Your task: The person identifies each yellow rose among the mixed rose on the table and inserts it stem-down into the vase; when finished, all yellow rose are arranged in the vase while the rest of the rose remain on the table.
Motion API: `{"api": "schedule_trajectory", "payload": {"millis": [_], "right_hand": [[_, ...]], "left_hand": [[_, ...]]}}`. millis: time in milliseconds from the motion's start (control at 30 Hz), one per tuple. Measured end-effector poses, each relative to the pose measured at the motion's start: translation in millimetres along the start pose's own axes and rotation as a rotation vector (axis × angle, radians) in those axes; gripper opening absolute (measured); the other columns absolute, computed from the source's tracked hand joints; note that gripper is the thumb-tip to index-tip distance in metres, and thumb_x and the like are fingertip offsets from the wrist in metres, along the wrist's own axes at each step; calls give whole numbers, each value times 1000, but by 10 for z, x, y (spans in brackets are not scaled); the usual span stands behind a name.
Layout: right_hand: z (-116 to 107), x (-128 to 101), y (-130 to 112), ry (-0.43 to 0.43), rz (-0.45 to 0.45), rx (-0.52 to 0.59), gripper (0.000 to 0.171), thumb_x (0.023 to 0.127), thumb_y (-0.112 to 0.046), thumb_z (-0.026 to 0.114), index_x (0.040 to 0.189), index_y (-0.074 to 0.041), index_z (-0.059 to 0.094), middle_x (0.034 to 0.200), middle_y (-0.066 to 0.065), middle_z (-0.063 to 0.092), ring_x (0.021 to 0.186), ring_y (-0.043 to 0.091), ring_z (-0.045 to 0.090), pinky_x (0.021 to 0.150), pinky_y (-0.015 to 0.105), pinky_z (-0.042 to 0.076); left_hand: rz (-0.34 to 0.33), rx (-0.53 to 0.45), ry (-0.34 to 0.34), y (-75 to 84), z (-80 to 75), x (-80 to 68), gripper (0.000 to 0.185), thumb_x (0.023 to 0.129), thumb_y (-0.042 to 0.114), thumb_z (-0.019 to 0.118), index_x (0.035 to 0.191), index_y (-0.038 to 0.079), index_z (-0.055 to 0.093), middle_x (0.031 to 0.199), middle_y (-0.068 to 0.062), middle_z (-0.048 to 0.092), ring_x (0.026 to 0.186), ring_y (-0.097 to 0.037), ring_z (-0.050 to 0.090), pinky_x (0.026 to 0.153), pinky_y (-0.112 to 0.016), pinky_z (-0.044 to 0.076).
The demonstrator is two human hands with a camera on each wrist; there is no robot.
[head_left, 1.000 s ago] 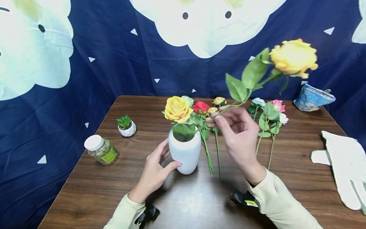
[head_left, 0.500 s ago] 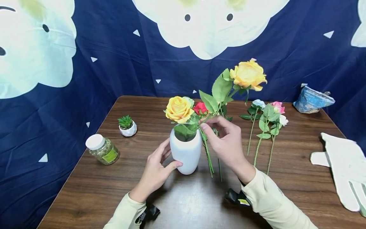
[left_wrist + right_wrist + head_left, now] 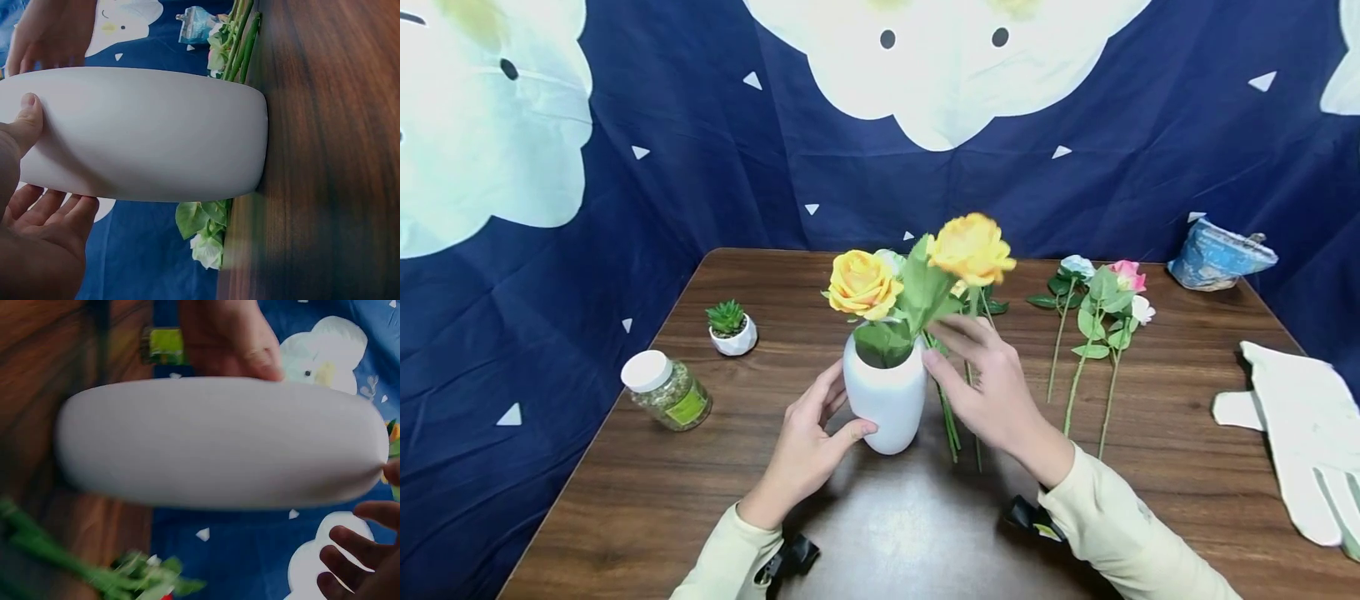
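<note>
A white vase (image 3: 886,408) stands upright on the table, two yellow roses at its mouth. My left hand (image 3: 805,446) grips the vase's left side, thumb in front and fingers behind, as the left wrist view also shows. The left yellow rose (image 3: 863,285) sits low over the rim. Higher and to the right is the second yellow rose (image 3: 973,248), its leaves above the rim and its stem's lower end hidden. Beside the rim, my right hand (image 3: 988,387) has its fingers spread and slightly blurred. In the right wrist view its thumb is at the vase's rim.
Several flower stems (image 3: 951,425) lie behind and right of the vase. More flowers (image 3: 1093,333) lie farther right. A jar with a white lid (image 3: 666,392) and a potted succulent (image 3: 730,329) stand left. A white glove (image 3: 1300,442) and a blue pouch (image 3: 1221,257) are at the right.
The second yellow rose has come down and left into the vase's mouth. My right hand has moved left with it and let go of the stem. The left hand stays on the vase.
</note>
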State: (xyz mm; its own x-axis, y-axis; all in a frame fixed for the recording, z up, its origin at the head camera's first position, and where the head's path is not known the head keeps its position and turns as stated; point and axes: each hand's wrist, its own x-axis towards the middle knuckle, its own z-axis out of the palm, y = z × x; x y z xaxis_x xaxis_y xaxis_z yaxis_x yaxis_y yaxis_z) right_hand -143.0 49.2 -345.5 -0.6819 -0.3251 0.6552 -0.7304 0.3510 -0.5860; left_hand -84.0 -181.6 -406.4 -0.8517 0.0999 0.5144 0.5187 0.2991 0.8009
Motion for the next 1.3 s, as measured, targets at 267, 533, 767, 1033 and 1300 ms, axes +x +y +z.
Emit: {"api": "schedule_trajectory", "payload": {"millis": [267, 533, 767, 1033, 1300], "right_hand": [[-474, -82, 362, 56, 248, 109, 21, 97, 5, 63, 115, 5, 74, 111, 7, 76, 101, 6, 68, 90, 12, 55], [-799, -13, 603, 148, 364, 255, 25, 106, 1, 51, 116, 19, 65, 93, -18, 73, 86, -1, 69, 78, 13, 60], [-780, -29, 692, 82, 407, 246, 26, 105, 0, 52, 117, 20, 63, 91, -22, 73, 82, -2, 70, 75, 14, 61], [-727, -62, 779, -10, 481, 208, 25, 104, -2, 55, 119, 16, 66, 92, -20, 72, 83, -3, 68, 74, 13, 60], [-684, -68, 936, -188, 558, -2, 28, 104, -9, 56, 121, 10, 68, 106, 28, 73, 80, 6, 69, 68, 15, 60]], "left_hand": [[-7, 8, 1, 8, -2, 6, 75, 85, 7, 84, 147, -10, 46, 143, -30, 56, 128, -40, 59, 107, -24, 52], [-40, 6, -4, 24, -10, -11, 79, 81, -3, 85, 148, -12, 44, 146, -30, 54, 129, -42, 57, 108, -23, 51], [-51, 4, -11, 39, -12, 16, 77, 81, -4, 84, 147, -11, 45, 145, -29, 55, 130, -41, 57, 109, -23, 51], [-76, 16, -17, 71, -11, 27, 77, 79, -9, 84, 146, -11, 47, 144, -28, 57, 129, -39, 58, 108, -25, 52], [-83, 29, -22, 86, -26, 50, 75, 80, -8, 85, 145, -9, 49, 143, -26, 58, 129, -37, 59, 107, -29, 53]]}}
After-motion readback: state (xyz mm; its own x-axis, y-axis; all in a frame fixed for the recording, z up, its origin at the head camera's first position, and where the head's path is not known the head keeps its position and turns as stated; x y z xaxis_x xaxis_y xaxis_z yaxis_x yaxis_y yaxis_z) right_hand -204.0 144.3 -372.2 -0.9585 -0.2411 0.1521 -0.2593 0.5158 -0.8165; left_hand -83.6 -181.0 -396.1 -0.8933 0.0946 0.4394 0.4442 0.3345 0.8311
